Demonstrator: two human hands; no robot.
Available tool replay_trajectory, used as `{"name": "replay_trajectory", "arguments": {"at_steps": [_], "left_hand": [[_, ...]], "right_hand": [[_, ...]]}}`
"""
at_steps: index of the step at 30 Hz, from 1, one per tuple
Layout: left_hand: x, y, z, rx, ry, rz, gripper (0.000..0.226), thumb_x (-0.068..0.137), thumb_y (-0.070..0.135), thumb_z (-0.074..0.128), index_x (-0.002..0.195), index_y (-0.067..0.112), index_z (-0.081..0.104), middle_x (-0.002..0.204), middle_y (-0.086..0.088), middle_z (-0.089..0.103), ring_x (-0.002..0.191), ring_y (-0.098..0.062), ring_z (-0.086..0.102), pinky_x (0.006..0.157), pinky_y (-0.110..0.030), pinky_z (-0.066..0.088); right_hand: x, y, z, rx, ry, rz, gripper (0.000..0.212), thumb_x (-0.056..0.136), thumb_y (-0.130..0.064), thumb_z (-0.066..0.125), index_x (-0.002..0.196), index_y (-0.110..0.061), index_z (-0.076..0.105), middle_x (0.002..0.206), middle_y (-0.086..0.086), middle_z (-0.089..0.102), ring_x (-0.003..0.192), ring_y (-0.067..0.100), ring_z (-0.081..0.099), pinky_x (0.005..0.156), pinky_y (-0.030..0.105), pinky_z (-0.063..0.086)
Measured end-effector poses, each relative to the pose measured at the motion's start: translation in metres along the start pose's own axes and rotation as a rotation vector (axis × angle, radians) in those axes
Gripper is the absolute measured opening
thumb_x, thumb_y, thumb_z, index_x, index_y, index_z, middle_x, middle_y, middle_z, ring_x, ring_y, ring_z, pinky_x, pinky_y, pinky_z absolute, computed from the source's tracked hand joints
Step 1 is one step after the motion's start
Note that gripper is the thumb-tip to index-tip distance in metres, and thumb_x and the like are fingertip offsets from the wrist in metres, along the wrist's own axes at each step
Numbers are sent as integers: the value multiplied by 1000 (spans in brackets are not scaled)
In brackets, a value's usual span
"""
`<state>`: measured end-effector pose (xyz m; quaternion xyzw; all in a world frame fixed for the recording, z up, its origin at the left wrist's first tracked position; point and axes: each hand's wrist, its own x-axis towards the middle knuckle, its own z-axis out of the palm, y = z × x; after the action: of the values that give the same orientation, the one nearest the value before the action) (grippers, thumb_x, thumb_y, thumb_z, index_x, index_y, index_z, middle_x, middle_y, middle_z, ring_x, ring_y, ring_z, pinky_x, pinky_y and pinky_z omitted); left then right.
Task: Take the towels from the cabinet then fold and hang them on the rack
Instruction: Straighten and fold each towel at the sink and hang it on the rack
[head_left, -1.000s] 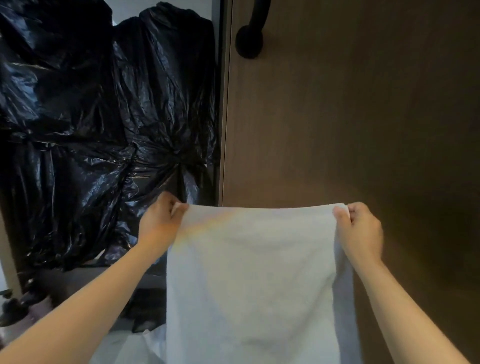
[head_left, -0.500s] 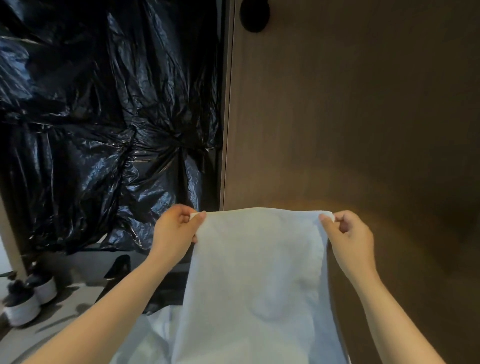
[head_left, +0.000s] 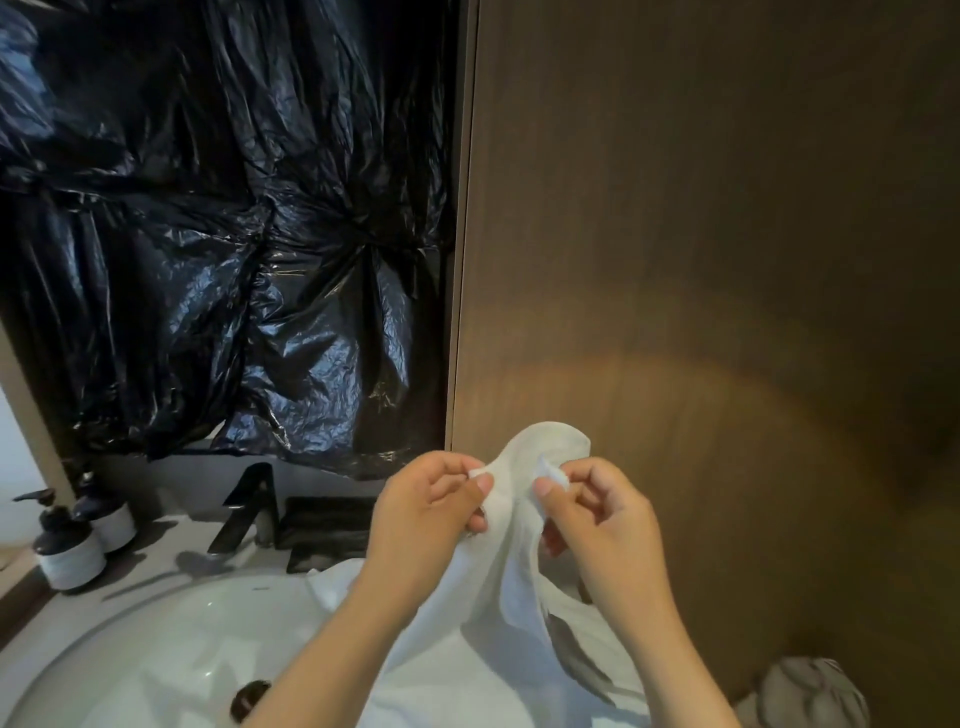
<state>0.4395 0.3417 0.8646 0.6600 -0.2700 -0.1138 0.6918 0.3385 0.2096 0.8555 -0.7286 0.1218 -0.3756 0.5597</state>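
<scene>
**Corners meet as towel fold begins over the basin**

The white towel (head_left: 511, 587), which I saw stretched flat between two parted hands half a second ago, is now gathered at the top. Its two upper corners have been brought almost together and the edge between them bulges up in a loop. The left hand (head_left: 431, 506) pinches one corner between thumb and forefinger, and the right hand (head_left: 597, 514) pinches the other the same way, the two hands just beside each other. The rest of the cloth hangs down toward me, over the near right side of the sink. I judge this to be the first lengthwise fold, half made. Hanging is not yet begun, and no rack is in view.

Behind the towel stands a tall brown wood panel (head_left: 727, 234), which may be the cabinet's door. Crumpled black plastic sheeting (head_left: 208, 234) covers the wall to its left. Below lies a white basin (head_left: 156, 649) set in a pale counter, and a grey bundle of cloth (head_left: 815, 691) sits at lower right. A black tap (head_left: 249, 509) stands behind the basin, a black tray (head_left: 327, 525) just beside it. Two pump bottles (head_left: 72, 551) stand at far left. The dark drain (head_left: 249, 699) shows near the bottom edge.
</scene>
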Motion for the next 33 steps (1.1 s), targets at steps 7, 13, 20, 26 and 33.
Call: {"name": "replay_trajectory", "arguments": {"at_steps": [7, 13, 20, 26, 33], "left_hand": [[-24, -17, -2, -123, -24, -55, 8, 87, 8, 66, 93, 4, 70, 75, -10, 72, 60, -14, 63, 63, -21, 54], [-27, -24, -7, -46, -27, -72, 10, 87, 17, 68, 96, 16, 72, 85, -3, 75, 73, -18, 70, 72, -30, 57], [-29, -27, -12, -96, -5, -80, 13, 84, 11, 70, 96, 14, 73, 88, -4, 76, 83, -23, 73, 78, -33, 60], [-32, -28, -10, -75, -24, -48, 12, 86, 8, 68, 94, 15, 75, 86, -2, 77, 82, -20, 73, 77, -29, 60], [-31, -28, -10, -40, 36, -15, 13, 86, 7, 69, 90, 18, 74, 81, 4, 76, 75, -10, 72, 70, -19, 57]], "right_hand": [[-21, 12, 6, 47, -89, 100, 36, 88, -22, 69, 116, -43, 58, 87, -2, 69, 76, 21, 70, 67, 32, 60], [-25, 9, 2, 79, -216, 70, 21, 92, -15, 63, 111, -24, 65, 91, 8, 71, 74, 27, 70, 73, 40, 61], [-24, 10, -3, 185, -305, 121, 23, 90, -14, 57, 111, -10, 66, 89, 10, 74, 81, 20, 72, 73, 23, 56], [-22, 15, 0, 110, -279, 113, 9, 92, -12, 61, 95, -10, 69, 76, 12, 72, 68, 21, 67, 68, 25, 54], [-25, 14, 5, 10, -299, 60, 19, 95, -6, 59, 86, -19, 69, 67, 6, 68, 62, 17, 63, 64, 24, 52]]}}
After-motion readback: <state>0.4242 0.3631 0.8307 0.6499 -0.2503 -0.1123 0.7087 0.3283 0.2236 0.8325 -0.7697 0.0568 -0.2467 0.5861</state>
